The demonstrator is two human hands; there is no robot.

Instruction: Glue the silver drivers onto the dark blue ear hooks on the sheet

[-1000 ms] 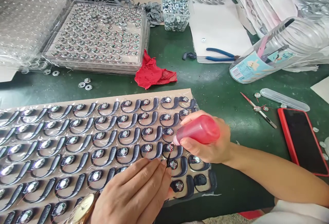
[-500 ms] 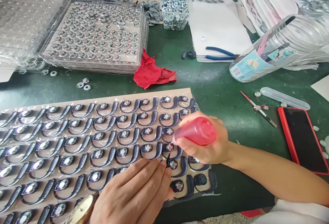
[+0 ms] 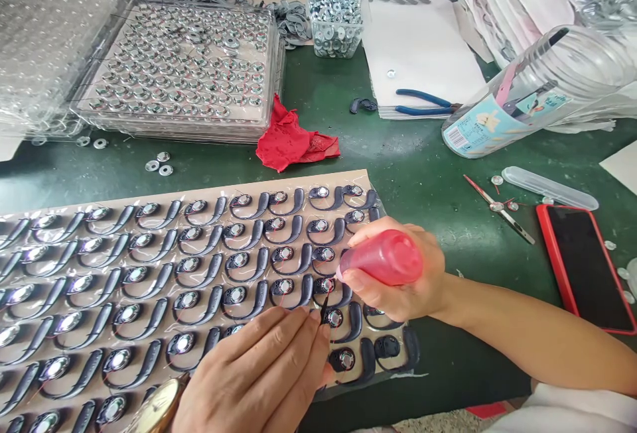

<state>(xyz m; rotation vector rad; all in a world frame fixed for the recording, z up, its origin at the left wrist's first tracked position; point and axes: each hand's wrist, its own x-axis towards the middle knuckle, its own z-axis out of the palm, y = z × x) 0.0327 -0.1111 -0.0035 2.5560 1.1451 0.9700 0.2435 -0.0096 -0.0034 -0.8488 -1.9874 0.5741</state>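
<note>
My right hand (image 3: 413,280) is wrapped round a pink squeeze bottle (image 3: 383,257), tilted so its nozzle points left at a dark ear-hook part (image 3: 343,290). In that part's round end sits a small silver speaker (image 3: 326,286) with a thin red wire. My left hand (image 3: 259,367) rests low over the sheet, its fingers closed on a thin dark-tipped tool, apparently tweezers (image 3: 325,307), whose point reaches the same part. Most of the tool is hidden by the fingers. Rows of like ear-hooks with speakers lie on the film-covered cardboard sheet (image 3: 298,184).
Behind stand trays of silver speakers (image 3: 174,68), a box of small metal discs (image 3: 336,15) and a red rag (image 3: 293,138). Blue-handled pliers (image 3: 423,103) lie on white paper. At right are a tilted clear jar (image 3: 497,121), other tweezers (image 3: 500,211) and a red-cased phone (image 3: 582,267).
The pink bottle and my right hand have shifted slightly right and down, the nozzle drawing back a little from the speaker. My left hand stays almost in place.
</note>
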